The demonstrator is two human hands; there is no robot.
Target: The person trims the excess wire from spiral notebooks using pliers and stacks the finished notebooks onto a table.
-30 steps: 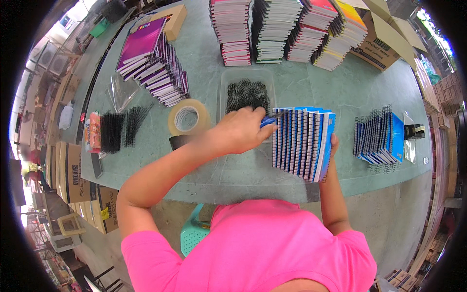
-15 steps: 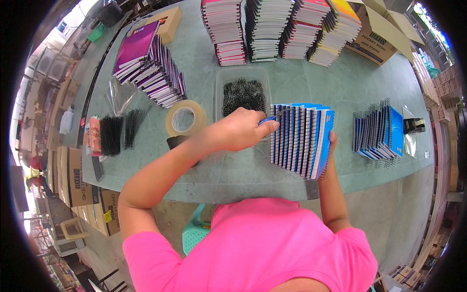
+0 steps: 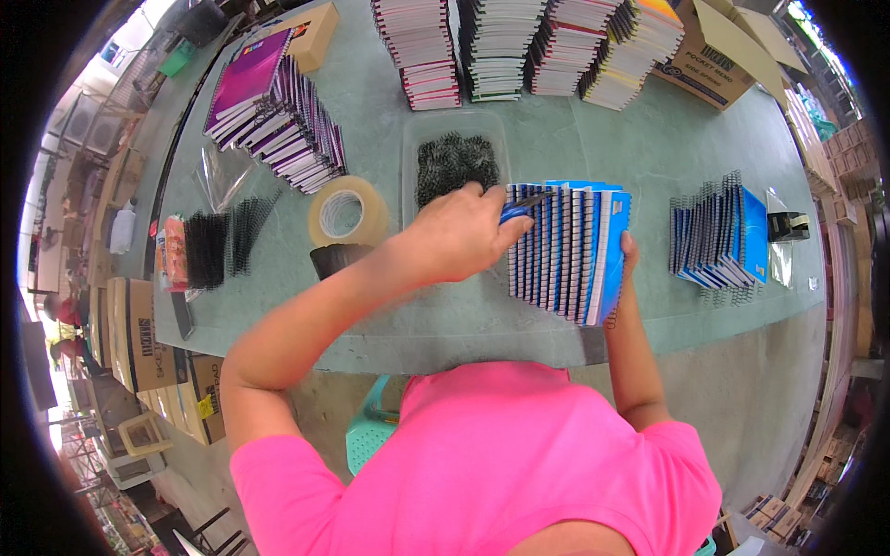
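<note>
My left hand (image 3: pixel 462 233) is closed around the blue handles of small pliers or cutters (image 3: pixel 515 212). Their dark, pointed jaws reach over the top left of a row of blue spiral notebooks (image 3: pixel 559 255), and whether they touch a coil I cannot tell. At the row's right side, my right hand (image 3: pixel 629 254) grips the outermost blue cover, its fingers mostly hidden. The notebooks stand side by side with their wire-bound edges turned up. Just beyond my left hand sits a clear plastic tub (image 3: pixel 408 167) with a heap of black wire coils (image 3: pixel 454 165).
More blue notebooks (image 3: pixel 718 241) stand at right beside a tape dispenser (image 3: pixel 788 226). Purple notebooks (image 3: pixel 278 120), a tape roll (image 3: pixel 345 215) and black coils (image 3: pixel 206 250) lie at left. Tall notebook stacks (image 3: pixel 505 46) and an open carton (image 3: pixel 709 65) line the far side.
The pliers have turned in my left hand, so more of their blue handles and dark jaws shows. My right hand keeps its hold. The whole view has shifted slightly.
</note>
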